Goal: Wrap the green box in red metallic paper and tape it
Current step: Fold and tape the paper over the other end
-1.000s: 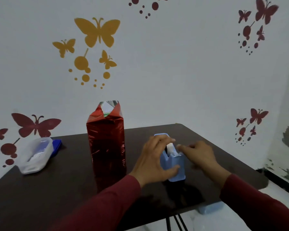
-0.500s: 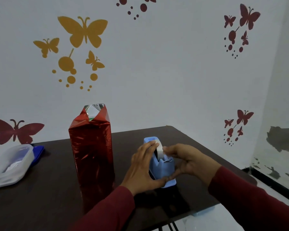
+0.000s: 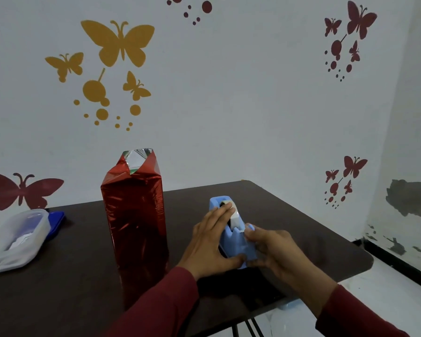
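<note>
Fingers (image 3: 225,211) of my left hand (image 3: 210,242) lie nearly straight over the top of the tape roll (image 3: 234,218), with the thumb hooked round the near base of the blue tape dispenser (image 3: 236,242). My right hand (image 3: 276,251) grips the dispenser from the opposite side; its fingers are curled against the cutter end and the lower body. Whether they pinch a tape end I cannot tell.

The dispenser stands on the dark table (image 3: 289,215) and serves as the reference point. Left of the dispenser, close but apart from it, the green box (image 3: 133,170) stands upright, covered in red metallic paper (image 3: 135,215). The paper top is unsealed: two red corners stand up, silver lining shows, and a sliver of green is visible between them.

Far left of the dispenser, near the table edge, a translucent plastic container (image 3: 20,237) lies with a dark blue lid (image 3: 56,221) touching its right side.
</note>
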